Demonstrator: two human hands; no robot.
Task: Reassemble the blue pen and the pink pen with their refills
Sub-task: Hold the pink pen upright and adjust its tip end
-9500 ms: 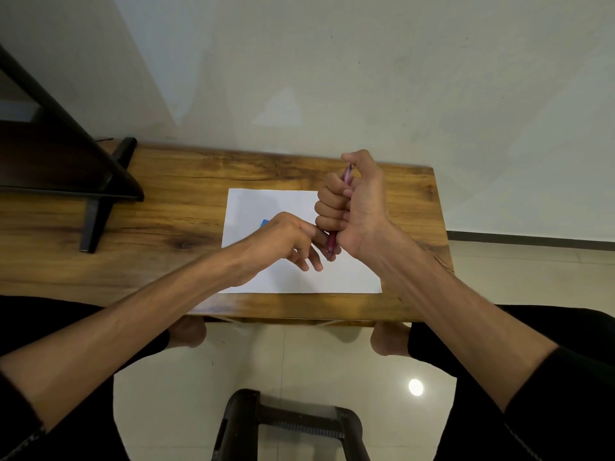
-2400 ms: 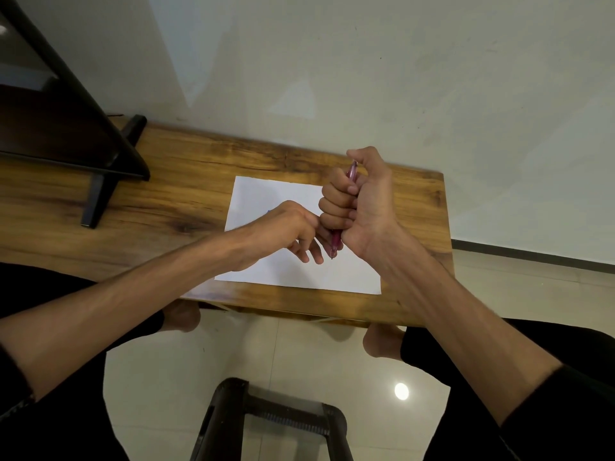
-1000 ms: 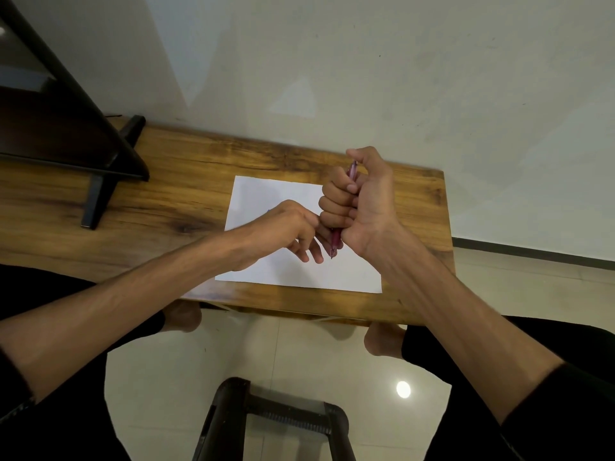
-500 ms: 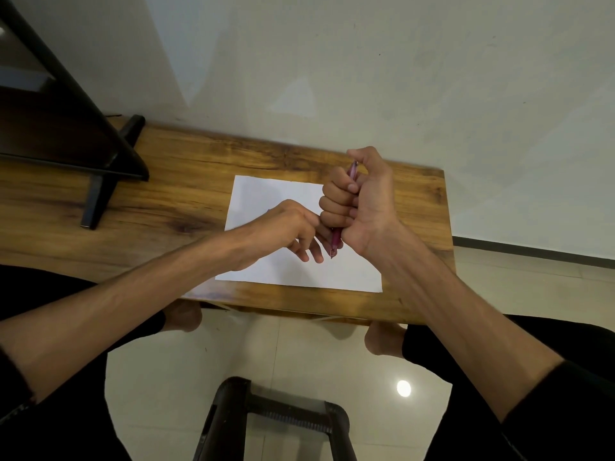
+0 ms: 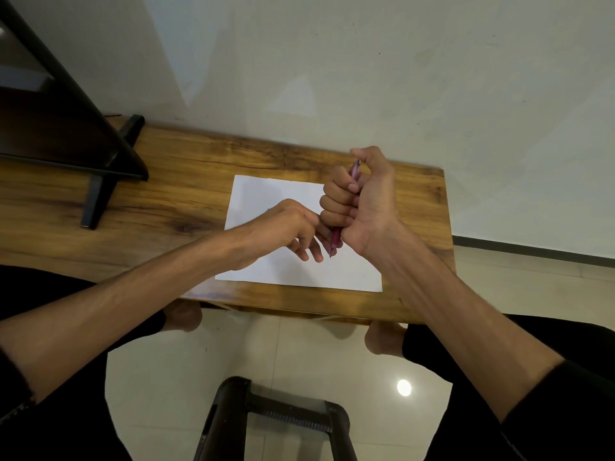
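My right hand [image 5: 364, 201] is a fist around the pink pen [image 5: 335, 239], held upright over the white paper [image 5: 266, 194]; the pen's top sticks out above the fingers and its tip points down toward me. My left hand [image 5: 289, 227] sits just left of it, thumb and forefinger pinched at the pen's lower end; what they pinch is hidden. A sliver of blue [image 5: 269, 209], probably the blue pen, peeks out behind my left hand on the paper.
The paper lies on a wooden table [image 5: 166, 201] against a pale wall. A black stand [image 5: 100, 161] occupies the table's left part. A black stool [image 5: 276, 417] stands on the tiled floor between my knees.
Both hands hold nearly the same pose as in the earlier frames; only slight finger shifts at the pen's lower end. The camera drifted a little since the oldest frame.
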